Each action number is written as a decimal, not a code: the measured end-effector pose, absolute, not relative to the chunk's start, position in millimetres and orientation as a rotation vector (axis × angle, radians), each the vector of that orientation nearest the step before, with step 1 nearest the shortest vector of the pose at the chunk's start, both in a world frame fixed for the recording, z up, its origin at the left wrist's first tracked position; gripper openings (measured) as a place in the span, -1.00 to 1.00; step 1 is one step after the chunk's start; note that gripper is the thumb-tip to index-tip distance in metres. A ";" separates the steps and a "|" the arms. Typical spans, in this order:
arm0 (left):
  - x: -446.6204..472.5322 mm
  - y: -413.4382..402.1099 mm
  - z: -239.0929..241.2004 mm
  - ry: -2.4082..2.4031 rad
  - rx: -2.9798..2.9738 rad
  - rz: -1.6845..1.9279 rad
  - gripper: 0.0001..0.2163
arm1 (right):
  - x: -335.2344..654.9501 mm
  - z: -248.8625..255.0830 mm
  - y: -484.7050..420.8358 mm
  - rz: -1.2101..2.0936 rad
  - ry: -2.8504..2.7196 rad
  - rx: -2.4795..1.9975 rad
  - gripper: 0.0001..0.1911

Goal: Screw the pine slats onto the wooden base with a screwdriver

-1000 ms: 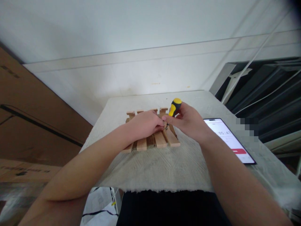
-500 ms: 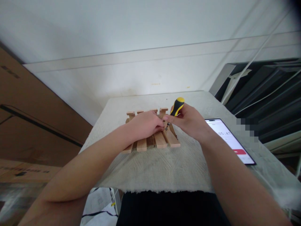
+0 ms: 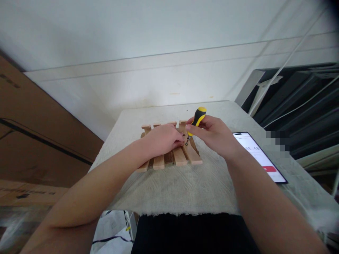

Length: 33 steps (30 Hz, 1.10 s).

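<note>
A small slatted wooden piece point(image 3: 181, 158) lies on the cloth-covered table, its slats running toward me. My right hand point(image 3: 212, 132) grips a yellow and black screwdriver point(image 3: 198, 118) between thumb and fingers. The screwdriver leans a little to the right, its tip down against the rightmost slat, where a small metal fitting or screw point(image 3: 186, 143) shows, too small to tell which. Across the slats rests my left hand point(image 3: 165, 138), fingers bent and pressed together just left of the tip. Whatever those fingers pinch is hidden.
A phone point(image 3: 262, 158) with a running timer lies right of my right forearm. The table point(image 3: 185, 197) meets a white wall behind. Large cardboard point(image 3: 47, 123) stands at left; dark panels and a white bracket point(image 3: 265, 91) stand at right.
My right fingers have opened out and shifted round the screwdriver handle, which stands slightly more upright. My left hand and the wooden piece stay in place.
</note>
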State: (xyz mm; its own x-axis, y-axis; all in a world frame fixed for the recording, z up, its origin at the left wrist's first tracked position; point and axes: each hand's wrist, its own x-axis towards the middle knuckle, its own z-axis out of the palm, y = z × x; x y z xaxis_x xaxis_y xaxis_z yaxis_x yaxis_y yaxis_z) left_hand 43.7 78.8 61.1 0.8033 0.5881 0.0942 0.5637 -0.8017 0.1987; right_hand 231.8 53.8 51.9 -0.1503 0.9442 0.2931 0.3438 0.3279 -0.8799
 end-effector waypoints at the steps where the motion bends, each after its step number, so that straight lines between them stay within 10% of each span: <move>1: 43.8 78.8 61.4 0.911 2.832 0.213 -0.82 | 231.9 52.6 53.0 0.880 -1.668 -1.151 -0.76; 33: 43.7 78.3 63.1 0.899 2.876 0.161 -0.79 | 231.7 50.7 55.1 0.766 -1.798 -1.113 -0.87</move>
State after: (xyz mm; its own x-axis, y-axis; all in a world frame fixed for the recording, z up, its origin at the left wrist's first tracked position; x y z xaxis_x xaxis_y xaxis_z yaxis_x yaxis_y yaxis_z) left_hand 43.7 78.3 63.1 0.8174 0.5725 0.0645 0.5592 -0.8153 0.1500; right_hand 231.7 55.1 50.7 -0.2286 0.9092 0.3479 0.3785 0.4123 -0.8287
